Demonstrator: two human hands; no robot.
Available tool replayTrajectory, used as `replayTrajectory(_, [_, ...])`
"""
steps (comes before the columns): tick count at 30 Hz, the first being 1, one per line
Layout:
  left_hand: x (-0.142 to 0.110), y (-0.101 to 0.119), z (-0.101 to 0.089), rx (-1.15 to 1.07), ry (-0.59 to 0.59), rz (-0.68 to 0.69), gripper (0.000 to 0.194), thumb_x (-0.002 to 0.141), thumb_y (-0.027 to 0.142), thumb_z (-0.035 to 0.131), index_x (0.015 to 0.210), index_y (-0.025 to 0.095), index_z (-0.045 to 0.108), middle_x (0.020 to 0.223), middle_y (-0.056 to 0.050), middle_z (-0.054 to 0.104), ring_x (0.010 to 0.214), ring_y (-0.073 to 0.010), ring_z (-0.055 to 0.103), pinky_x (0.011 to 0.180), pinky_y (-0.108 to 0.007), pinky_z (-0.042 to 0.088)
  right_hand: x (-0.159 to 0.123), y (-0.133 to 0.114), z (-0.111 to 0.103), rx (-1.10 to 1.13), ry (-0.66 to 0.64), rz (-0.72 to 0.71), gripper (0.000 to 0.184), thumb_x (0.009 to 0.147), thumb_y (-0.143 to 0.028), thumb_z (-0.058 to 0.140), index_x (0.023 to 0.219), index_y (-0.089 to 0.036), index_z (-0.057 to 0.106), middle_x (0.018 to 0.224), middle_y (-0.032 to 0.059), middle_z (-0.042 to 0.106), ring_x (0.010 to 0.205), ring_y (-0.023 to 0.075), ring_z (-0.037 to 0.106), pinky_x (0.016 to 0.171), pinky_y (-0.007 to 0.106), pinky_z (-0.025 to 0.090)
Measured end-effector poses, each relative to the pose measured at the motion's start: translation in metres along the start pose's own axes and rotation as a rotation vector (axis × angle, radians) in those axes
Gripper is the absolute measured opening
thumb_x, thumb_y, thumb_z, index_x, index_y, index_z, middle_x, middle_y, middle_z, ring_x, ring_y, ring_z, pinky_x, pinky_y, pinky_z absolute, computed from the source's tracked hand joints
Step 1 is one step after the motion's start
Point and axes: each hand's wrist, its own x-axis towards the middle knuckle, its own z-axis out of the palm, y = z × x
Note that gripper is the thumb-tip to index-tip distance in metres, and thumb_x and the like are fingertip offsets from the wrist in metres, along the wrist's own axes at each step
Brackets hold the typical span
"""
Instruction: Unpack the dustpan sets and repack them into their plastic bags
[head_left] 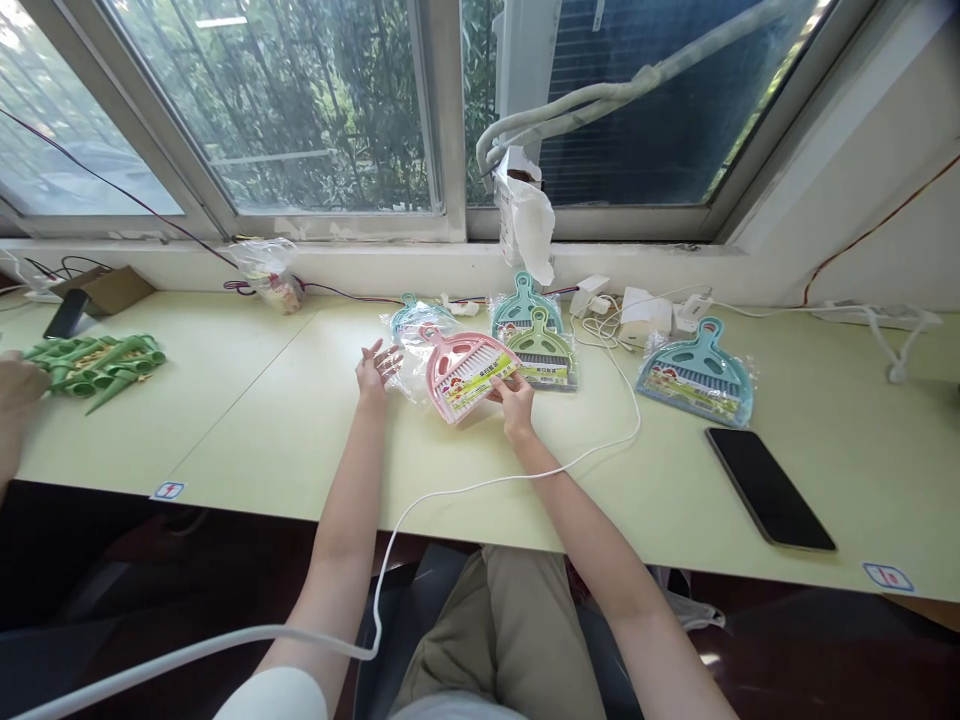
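Observation:
A pink mini dustpan and brush set [461,370] with a yellow-green label is tilted above the table. My right hand [516,402] pinches its lower right corner between thumb and fingers. Clear plastic wrapping [409,375] spreads from the pink set's left side. Beside that plastic is my left hand [377,368], fingers apart; whether they touch the film I cannot tell. Behind the pink set, partly hidden, lies a blue dustpan set [420,316]. A green dustpan set [541,355] overlaps another blue dustpan set [523,305] to the right, both in clear bags.
Farther right lie a wrapped blue dustpan set [697,375] and a black phone [769,488]. A white cable [480,487] crosses the table and my forearms. At left, another person's hand [21,388] is at green tube-shaped pieces [101,365]. Adapters [645,312] line the back.

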Motion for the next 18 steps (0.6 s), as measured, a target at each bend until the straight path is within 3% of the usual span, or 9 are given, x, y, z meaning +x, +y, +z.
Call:
replayTrajectory(2, [0.004, 0.002, -0.004, -0.006, 0.134, 0.071, 0.057, 0.098, 0.059, 0.034, 0.121, 0.015, 0.062, 0.107, -0.018, 0.071, 0.081, -0.0188, 0.073, 0.079, -0.032, 0.055, 0.001, -0.002, -0.001, 0.005, -0.004, -0.003, 0.038, 0.062, -0.029, 0.078, 0.095, -0.016, 0.066, 0.076, 0.0017, 0.074, 0.065, 0.0162, 0.069, 0.062, 0.030, 0.062])
replayTrajectory(6, [0.008, 0.010, -0.018, 0.050, 0.513, 0.146, 0.057, 0.103, 0.049, 0.019, 0.118, 0.012, 0.059, 0.104, -0.018, 0.069, 0.086, -0.0159, 0.072, 0.079, -0.028, 0.055, 0.001, -0.002, -0.002, -0.001, -0.044, 0.008, 0.039, 0.063, -0.030, 0.078, 0.097, -0.016, 0.066, 0.078, 0.0018, 0.074, 0.066, 0.0166, 0.069, 0.064, 0.032, 0.063])
replayTrajectory(9, [-0.002, 0.020, -0.022, 0.277, 0.697, 0.285, 0.047, 0.104, 0.037, 0.019, 0.123, 0.013, 0.055, 0.123, -0.019, 0.062, 0.113, -0.0185, 0.065, 0.094, -0.031, 0.052, 0.000, 0.000, -0.001, -0.007, -0.054, 0.025, 0.039, 0.063, -0.029, 0.077, 0.099, -0.016, 0.066, 0.080, 0.0025, 0.074, 0.067, 0.0171, 0.069, 0.066, 0.034, 0.063])
replayTrajectory(12, [-0.025, 0.031, -0.012, 0.532, 0.785, 0.515, 0.044, 0.103, 0.031, 0.024, 0.143, 0.021, 0.038, 0.149, -0.017, 0.040, 0.146, -0.0215, 0.033, 0.117, -0.040, 0.032, -0.001, 0.002, -0.001, -0.004, -0.065, 0.027, 0.040, 0.063, -0.029, 0.077, 0.099, -0.016, 0.065, 0.082, 0.0036, 0.075, 0.069, 0.0178, 0.070, 0.068, 0.035, 0.063])
replayTrajectory(13, [-0.033, 0.034, -0.006, 0.583, 0.797, 0.553, 0.047, 0.102, 0.033, 0.027, 0.148, 0.024, 0.029, 0.153, -0.016, 0.034, 0.150, -0.0227, 0.022, 0.121, -0.045, 0.024, -0.001, 0.002, 0.000, -0.002, -0.074, 0.021, 0.040, 0.063, -0.029, 0.077, 0.100, -0.016, 0.065, 0.083, 0.0038, 0.075, 0.069, 0.0181, 0.070, 0.068, 0.035, 0.063])
replayTrajectory(15, [-0.047, 0.036, 0.008, 0.658, 0.703, 0.541, 0.057, 0.101, 0.038, 0.037, 0.153, 0.028, 0.017, 0.158, -0.013, 0.025, 0.152, -0.0241, 0.013, 0.122, -0.048, 0.018, -0.001, 0.002, 0.000, 0.003, -0.086, 0.007, 0.042, 0.064, -0.031, 0.077, 0.101, -0.016, 0.065, 0.083, 0.0038, 0.075, 0.070, 0.0182, 0.070, 0.070, 0.035, 0.063])
replayTrajectory(16, [-0.051, 0.035, 0.016, 0.646, 0.591, 0.513, 0.059, 0.100, 0.039, 0.041, 0.153, 0.029, 0.017, 0.160, -0.011, 0.021, 0.152, -0.0237, 0.012, 0.123, -0.045, 0.017, -0.001, 0.002, 0.000, 0.007, -0.085, 0.000, 0.043, 0.064, -0.032, 0.077, 0.101, -0.016, 0.065, 0.083, 0.0038, 0.075, 0.070, 0.0181, 0.070, 0.070, 0.035, 0.063])
replayTrajectory(18, [-0.057, 0.029, 0.032, 0.531, 0.230, 0.436, 0.055, 0.099, 0.037, 0.044, 0.150, 0.028, 0.025, 0.158, -0.010, 0.029, 0.148, -0.0218, 0.023, 0.121, -0.037, 0.021, 0.000, 0.002, 0.000, 0.017, -0.067, -0.007, 0.044, 0.063, -0.033, 0.077, 0.101, -0.016, 0.065, 0.083, 0.0039, 0.074, 0.070, 0.0179, 0.070, 0.071, 0.035, 0.062])
